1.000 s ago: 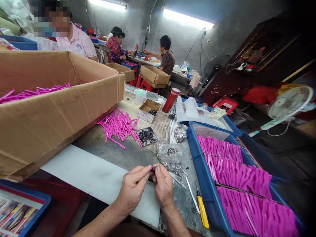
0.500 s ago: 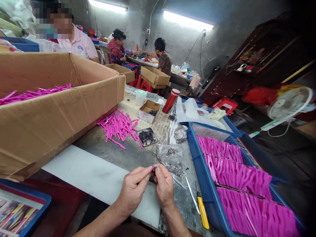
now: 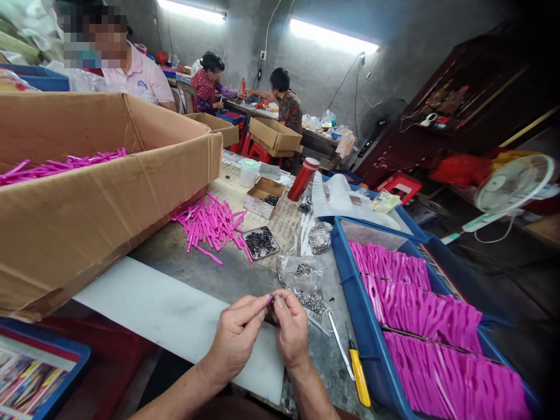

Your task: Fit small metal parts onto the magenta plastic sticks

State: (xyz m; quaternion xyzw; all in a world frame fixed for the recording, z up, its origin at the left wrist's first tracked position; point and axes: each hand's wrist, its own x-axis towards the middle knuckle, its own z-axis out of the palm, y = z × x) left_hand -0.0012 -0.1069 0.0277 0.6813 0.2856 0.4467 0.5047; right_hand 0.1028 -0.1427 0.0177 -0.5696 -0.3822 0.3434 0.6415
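Observation:
Near the table's front edge, my left hand (image 3: 236,333) pinches a pink piece (image 3: 270,300), of which only a bit shows between the fingertips. My right hand (image 3: 289,329) is closed right beside it, thumb and fingers pressed together at the piece's end; what they grip is too small to make out. Beyond my hands lie a pile of pink strips (image 3: 210,221), a small tray of black parts (image 3: 261,242) and plastic bags of small metal parts (image 3: 306,280). A white board (image 3: 175,309) lies beneath my left hand.
A large cardboard box (image 3: 105,216) with pink strips stands left. At right, a blue crate (image 3: 363,338) holds rows of pink pieces, beside a yellow screwdriver (image 3: 359,376). A red bottle (image 3: 303,179) and small carton (image 3: 258,207) stand farther back. Several people sit beyond.
My hands stay almost in place, with only a slight shift of the right fingers. In the background, a seated person's head has moved slightly left.

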